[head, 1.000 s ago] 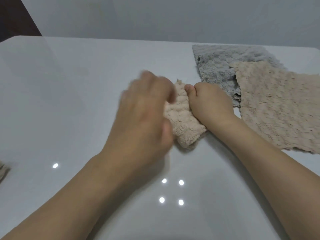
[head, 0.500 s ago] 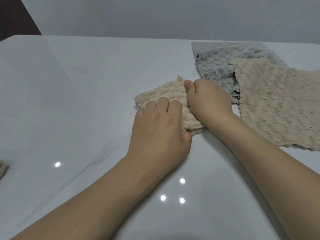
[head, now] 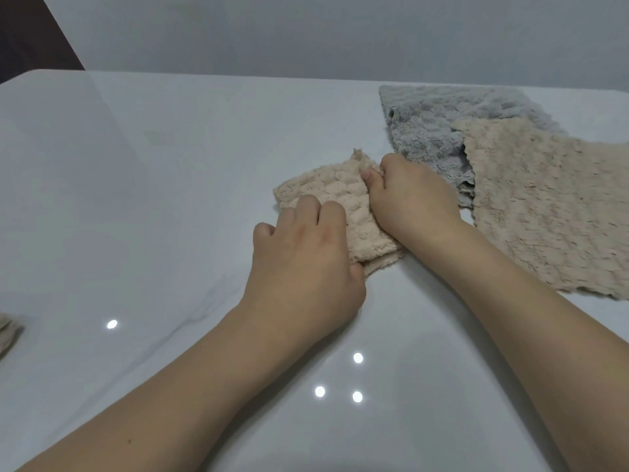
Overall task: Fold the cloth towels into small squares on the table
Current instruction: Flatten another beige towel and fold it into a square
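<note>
- At the far left edge of the bench (head: 170, 199), around eight o'clock from the hands, a scrap of beige cloth (head: 8, 335) pokes into view; whether it is a finished square I cannot tell.
- The left hand (head: 306, 264) lies on the near-left part of the folded beige towel (head: 335, 199), fingers curled down onto the pile and thumb against its near edge, pressing rather than lifting.
- That towel sits mid-bench between the two hands, already a small, somewhat skewed packet.
- The right hand (head: 412, 199) is at the towel's three o'clock side, fingers curled and thumb tip pinching the upstanding fold at its far corner.
- At two o'clock from that hand lie a grey towel (head: 442, 131) and, overlapping it, an unfolded beige towel (head: 544, 206), both flat.
- Likely risk: the plush layers may spring open or slide once pressure is released, leaving a crooked square.
- The right forearm passes close to the flat beige towel and could drag it.
</note>
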Demonstrator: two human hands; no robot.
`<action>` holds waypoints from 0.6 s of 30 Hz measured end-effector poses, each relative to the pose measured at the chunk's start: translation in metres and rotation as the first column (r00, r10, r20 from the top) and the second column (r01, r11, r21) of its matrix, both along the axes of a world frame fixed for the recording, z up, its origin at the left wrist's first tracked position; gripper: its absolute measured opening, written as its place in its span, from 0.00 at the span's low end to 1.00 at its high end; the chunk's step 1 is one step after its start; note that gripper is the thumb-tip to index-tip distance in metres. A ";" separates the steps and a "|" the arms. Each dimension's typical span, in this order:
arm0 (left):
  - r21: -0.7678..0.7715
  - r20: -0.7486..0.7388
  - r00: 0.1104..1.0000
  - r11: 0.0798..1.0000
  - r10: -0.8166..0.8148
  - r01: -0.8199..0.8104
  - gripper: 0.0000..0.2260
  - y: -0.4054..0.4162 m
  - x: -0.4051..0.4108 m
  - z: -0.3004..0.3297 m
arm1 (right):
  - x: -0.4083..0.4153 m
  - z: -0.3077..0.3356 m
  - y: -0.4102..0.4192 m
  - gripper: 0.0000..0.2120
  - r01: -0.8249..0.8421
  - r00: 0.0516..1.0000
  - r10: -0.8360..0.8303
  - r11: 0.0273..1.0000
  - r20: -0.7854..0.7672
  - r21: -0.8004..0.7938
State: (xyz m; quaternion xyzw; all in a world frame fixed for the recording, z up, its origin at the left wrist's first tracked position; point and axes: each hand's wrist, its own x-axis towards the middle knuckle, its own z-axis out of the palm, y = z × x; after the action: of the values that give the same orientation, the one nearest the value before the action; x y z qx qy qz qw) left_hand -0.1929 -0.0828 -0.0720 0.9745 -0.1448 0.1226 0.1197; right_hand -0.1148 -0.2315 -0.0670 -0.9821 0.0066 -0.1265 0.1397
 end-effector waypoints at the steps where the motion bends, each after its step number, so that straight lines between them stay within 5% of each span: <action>1: 0.023 -0.042 0.999 1.000 0.006 -0.006 0.15 0.001 0.001 0.002 | 0.000 0.000 0.000 0.14 0.003 1.000 -0.003 1.000 0.000 -0.006; 10: 0.154 -0.264 0.964 0.988 0.018 0.024 0.20 0.007 0.002 0.012 | 0.001 0.001 0.001 0.14 0.007 1.000 -0.007 1.000 -0.028 -0.008; 15: 0.019 -0.409 0.902 0.987 -0.140 0.162 0.29 0.021 -0.006 0.015 | 0.003 0.003 -0.004 0.15 0.038 0.999 -0.038 0.999 -0.016 -0.011; 18: -0.187 -0.490 0.856 0.979 -0.167 0.084 0.20 0.028 0.005 0.022 | 0.002 0.002 -0.004 0.15 0.041 0.999 -0.041 0.999 -0.017 -0.013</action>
State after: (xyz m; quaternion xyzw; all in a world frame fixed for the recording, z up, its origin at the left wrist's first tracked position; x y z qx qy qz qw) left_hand -0.1883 -0.0547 -0.0502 0.9484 -0.1619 -0.1326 0.2381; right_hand -0.1126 -0.2358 -0.0646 -0.9836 0.0271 -0.1207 0.1310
